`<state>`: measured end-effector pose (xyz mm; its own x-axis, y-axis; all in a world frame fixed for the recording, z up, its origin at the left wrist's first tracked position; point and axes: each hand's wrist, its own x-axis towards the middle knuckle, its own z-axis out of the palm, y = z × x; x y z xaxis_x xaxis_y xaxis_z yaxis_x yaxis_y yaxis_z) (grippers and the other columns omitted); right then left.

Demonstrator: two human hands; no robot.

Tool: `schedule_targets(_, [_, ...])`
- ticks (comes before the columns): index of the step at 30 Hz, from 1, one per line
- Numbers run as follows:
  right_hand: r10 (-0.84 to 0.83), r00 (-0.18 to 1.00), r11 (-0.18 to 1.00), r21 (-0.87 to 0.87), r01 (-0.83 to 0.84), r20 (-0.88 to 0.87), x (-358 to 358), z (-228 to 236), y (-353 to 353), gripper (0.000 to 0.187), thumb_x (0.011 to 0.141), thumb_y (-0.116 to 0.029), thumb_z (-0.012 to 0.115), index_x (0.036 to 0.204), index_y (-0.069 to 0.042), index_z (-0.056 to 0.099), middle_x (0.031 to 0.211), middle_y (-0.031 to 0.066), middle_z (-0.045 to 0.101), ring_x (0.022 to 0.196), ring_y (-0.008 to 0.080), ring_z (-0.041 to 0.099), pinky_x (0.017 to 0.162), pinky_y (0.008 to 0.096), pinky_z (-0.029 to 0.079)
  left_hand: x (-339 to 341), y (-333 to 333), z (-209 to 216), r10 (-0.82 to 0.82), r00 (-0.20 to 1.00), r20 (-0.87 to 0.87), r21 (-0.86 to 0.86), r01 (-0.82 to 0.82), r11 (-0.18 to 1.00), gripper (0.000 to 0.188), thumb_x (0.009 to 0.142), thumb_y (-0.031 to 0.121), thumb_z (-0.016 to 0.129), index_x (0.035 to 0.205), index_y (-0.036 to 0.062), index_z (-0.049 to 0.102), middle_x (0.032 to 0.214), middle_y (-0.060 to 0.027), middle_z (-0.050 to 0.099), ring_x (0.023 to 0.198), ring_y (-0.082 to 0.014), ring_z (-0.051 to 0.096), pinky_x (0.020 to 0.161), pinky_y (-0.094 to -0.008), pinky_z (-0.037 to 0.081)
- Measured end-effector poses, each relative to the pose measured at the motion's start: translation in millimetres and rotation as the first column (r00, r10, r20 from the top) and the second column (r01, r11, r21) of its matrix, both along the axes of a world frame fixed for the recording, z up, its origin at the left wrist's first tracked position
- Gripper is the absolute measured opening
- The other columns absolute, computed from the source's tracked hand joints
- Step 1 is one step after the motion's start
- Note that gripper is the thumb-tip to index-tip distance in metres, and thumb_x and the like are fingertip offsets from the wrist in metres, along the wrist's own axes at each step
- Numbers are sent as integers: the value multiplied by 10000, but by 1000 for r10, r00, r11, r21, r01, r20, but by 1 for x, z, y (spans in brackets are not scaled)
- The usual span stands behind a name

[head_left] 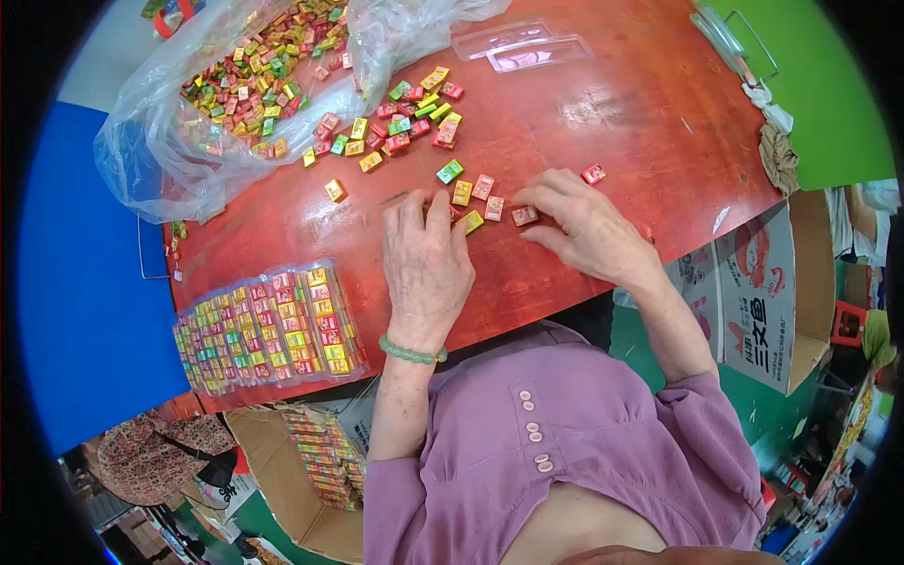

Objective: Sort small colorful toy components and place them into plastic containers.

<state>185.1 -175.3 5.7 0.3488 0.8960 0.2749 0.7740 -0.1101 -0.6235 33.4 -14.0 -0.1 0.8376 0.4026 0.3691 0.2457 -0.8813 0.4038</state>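
Observation:
My left hand (428,264), a green bead bracelet on its wrist, rests on the red table with its fingers curled down. A bit of red peeks out beside its fingertips; what they hold is mostly hidden. Between thumb and fingers of my right hand (589,231) is a small red box (524,217). Loose between the hands lie a yellow box (471,221), two pinkish-red boxes (494,208) and an orange-yellow box (461,192). Just beyond them is a green box (450,170). Another red box (593,174) sits past my right knuckles.
A clear plastic bag (141,141) full of small coloured boxes lies far left, with a loose pile (400,122) beside it. Empty clear trays (537,55) lie at the back. Filled trays (268,325) line the near left edge. Cardboard cartons (273,471) stand below the table.

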Motion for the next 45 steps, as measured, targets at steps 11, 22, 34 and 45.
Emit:
schedule_targets(11, [-310, 930, 951, -68, 303, -195, -26, -2, 18, 237, 897, -101, 760, 1094, -21, 656, 879, 107, 574, 750, 231, 623, 663, 351, 520, -26, 3, -8, 21, 999, -45, -195, -30, 980, 326, 881, 47, 700, 1197, -17, 649, 1025, -166, 582, 951, -358, 590, 808, -450, 503])
schedule_targets(22, [-226, 962, 973, -85, 215, -156, -32, 5, 34, 351, 844, -64, 784, 1153, -6, 630, 997, 130, 582, 839, 264, 643, 731, 377, 538, -27, 14, -9, -50, 999, -9, -285, 45, 957, 195, 875, -5, 680, 1063, -11, 629, 1024, -181, 573, 945, -368, 602, 807, -458, 511])
schedule_targets(34, [-348, 937, 936, 42, 349, -19, -25, 3, 14, 228, 873, -30, 719, 1086, 0, 643, 880, 112, 597, 705, 216, 633, 630, 338, 528, -41, 6, -4, 32, 999, 22, -451, -19, 892, 208, 948, -9, 615, 1146, -25, 551, 1005, -194, 563, 816, -356, 615, 685, -451, 511])
schedule_targets(45, [-627, 774, 765, -117, 634, 93, 13, 0, -23, 245, 887, -57, 723, 1121, -10, 669, 920, 80, 568, 705, 153, 575, 645, 301, 484, -32, -3, 0, -171, 985, -2, -306, 162, 938, 380, 854, 68, 778, 1197, -22, 643, 915, -142, 603, 783, -297, 667, 654, -383, 541])
